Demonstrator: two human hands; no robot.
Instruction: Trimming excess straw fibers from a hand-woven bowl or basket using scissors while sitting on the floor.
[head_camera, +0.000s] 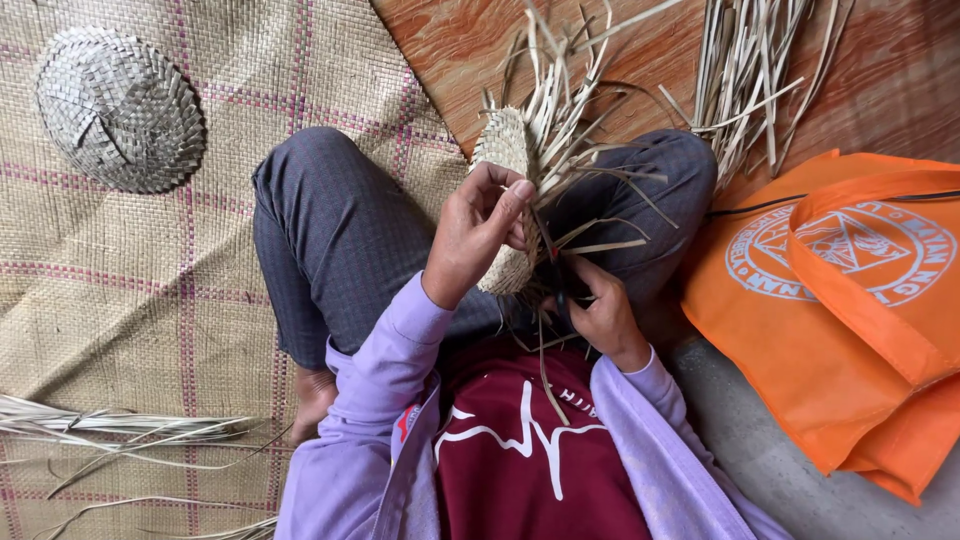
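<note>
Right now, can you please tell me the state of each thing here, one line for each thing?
Half-woven piece: unfinished, held upright over the lap, loose strips sticking out.
Left hand: closed on the half-woven piece.
Right hand: closed around loose strip ends beneath the piece.
Round woven piece: lying on the mat, untouched.
Loose strips: lying flat on the mat.
Strip bundle: lying on the wooden floor.
Orange bag: lying flat.
</note>
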